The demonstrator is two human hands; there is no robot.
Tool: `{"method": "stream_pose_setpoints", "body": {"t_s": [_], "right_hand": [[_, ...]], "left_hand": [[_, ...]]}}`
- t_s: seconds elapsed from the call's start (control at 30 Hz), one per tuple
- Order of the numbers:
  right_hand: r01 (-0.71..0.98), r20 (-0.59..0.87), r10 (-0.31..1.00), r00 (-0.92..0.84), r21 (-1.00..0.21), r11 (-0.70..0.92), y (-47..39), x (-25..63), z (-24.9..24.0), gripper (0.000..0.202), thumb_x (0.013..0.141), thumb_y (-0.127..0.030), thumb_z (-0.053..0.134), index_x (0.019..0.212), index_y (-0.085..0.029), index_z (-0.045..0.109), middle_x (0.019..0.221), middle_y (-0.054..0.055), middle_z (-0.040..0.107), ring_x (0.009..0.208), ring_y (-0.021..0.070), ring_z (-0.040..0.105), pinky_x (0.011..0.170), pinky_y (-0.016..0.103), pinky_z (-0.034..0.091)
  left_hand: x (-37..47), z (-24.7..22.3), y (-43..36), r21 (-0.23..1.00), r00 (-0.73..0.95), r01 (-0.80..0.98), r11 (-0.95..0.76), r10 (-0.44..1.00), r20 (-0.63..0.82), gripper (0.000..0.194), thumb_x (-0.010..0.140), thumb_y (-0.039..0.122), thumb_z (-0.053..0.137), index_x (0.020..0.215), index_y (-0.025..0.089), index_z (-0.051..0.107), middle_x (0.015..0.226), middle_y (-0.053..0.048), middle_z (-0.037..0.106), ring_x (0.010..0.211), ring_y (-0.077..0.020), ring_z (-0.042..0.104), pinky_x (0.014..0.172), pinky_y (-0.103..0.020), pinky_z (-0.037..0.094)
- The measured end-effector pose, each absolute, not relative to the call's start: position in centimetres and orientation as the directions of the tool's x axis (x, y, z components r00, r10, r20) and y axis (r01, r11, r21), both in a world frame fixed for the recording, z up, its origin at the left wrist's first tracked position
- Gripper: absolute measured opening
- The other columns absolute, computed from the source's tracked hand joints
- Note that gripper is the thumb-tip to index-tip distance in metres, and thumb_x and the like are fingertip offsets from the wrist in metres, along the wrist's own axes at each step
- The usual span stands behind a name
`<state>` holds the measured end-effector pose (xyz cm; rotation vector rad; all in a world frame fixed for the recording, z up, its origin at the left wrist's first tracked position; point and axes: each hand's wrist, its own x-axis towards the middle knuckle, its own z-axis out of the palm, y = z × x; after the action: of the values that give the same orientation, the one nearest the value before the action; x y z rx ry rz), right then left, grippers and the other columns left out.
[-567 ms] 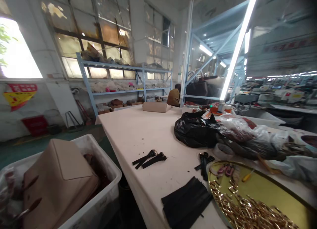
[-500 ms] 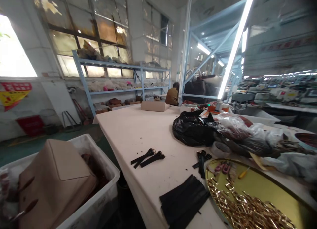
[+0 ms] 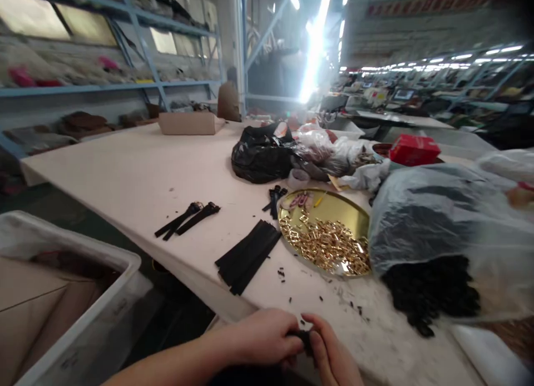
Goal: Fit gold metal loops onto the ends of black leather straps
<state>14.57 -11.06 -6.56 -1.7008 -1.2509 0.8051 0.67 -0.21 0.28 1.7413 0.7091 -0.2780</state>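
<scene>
Near the table's front edge, my left hand point(image 3: 271, 336) and my right hand point(image 3: 329, 350) meet around a small black strip point(image 3: 306, 339), each with fingers closed on it. Ahead of them lies a fan of flat black straps point(image 3: 249, 255). To its right, a round gold tray point(image 3: 354, 211) holds many small gold buckles point(image 3: 321, 241). Two groups of black straps with buckles, one on the left point(image 3: 187, 219) and one behind the tray's left rim point(image 3: 275, 199), rest on the table. Small black bits are scattered near my hands.
A plastic bag point(image 3: 425, 213) with black pieces spilling out sits right of the tray. Behind are a black bag point(image 3: 258, 155), a red box point(image 3: 414, 149) and a beige piece point(image 3: 187, 123). A white bin point(image 3: 95, 308) stands left of the table point(image 3: 120, 169); shelves are beyond.
The view has turned right and down. Both my hands have come into view with a black strip between them. The plastic bag and red box now show.
</scene>
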Motion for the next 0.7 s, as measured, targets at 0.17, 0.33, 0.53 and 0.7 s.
{"method": "stream_pose_setpoints", "body": {"t_s": [0.17, 0.33, 0.53, 0.7], "right_hand": [[0.14, -0.14, 0.934, 0.328, -0.971, -0.195, -11.1, 14.2, -5.2, 0.039, 0.086, -0.048, 0.035, 0.104, -0.02, 0.056, 0.07, 0.003, 0.063, 0.055, 0.0152, 0.057, 0.051, 0.024, 0.048], [0.057, -0.183, 0.924, 0.336, -0.975, -0.214, -11.1, 14.3, -5.1, 0.04, 0.085, -0.048, 0.038, 0.109, -0.019, 0.051, 0.061, -0.001, 0.055, 0.055, 0.0148, 0.055, 0.052, 0.024, 0.046], [0.2, -0.08, 0.908, 0.411, -0.964, -0.175, -11.4, 14.1, -4.9, 0.038, 0.085, -0.047, 0.037, 0.105, -0.019, 0.054, 0.067, 0.001, 0.056, 0.055, 0.0147, 0.054, 0.053, 0.025, 0.046], [-0.035, -0.219, 0.847, 0.485, -0.972, -0.232, -11.3, 13.0, -4.1, 0.04, 0.084, -0.051, 0.038, 0.101, -0.019, 0.055, 0.054, -0.004, 0.05, 0.046, 0.0114, 0.047, 0.044, 0.02, 0.042]], "left_hand": [[1.0, 0.9, -0.6, 0.832, 0.83, 0.519, -0.197, 0.348, -0.436, 0.021, 0.078, 0.027, 0.04, 0.079, 0.018, 0.059, 0.063, 0.002, 0.058, 0.054, -0.0108, 0.052, 0.053, -0.019, 0.038], [0.8, 1.3, 0.0, 0.825, 0.823, 0.525, -0.208, 0.369, -0.431, 0.018, 0.078, 0.026, 0.041, 0.073, 0.018, 0.057, 0.059, 0.004, 0.052, 0.056, -0.0113, 0.047, 0.051, -0.019, 0.032], [0.9, 1.0, -0.2, 0.86, 0.821, 0.5, -0.1, 0.373, -0.433, 0.014, 0.075, 0.025, 0.044, 0.069, 0.017, 0.054, 0.057, 0.006, 0.044, 0.055, -0.0097, 0.041, 0.049, -0.019, 0.027], [0.8, 0.9, -0.4, 0.859, 0.812, 0.494, 0.131, 0.283, -0.51, 0.018, 0.076, 0.029, 0.045, 0.079, 0.016, 0.057, 0.05, 0.008, 0.038, 0.045, -0.0077, 0.033, 0.043, -0.019, 0.024]]}}
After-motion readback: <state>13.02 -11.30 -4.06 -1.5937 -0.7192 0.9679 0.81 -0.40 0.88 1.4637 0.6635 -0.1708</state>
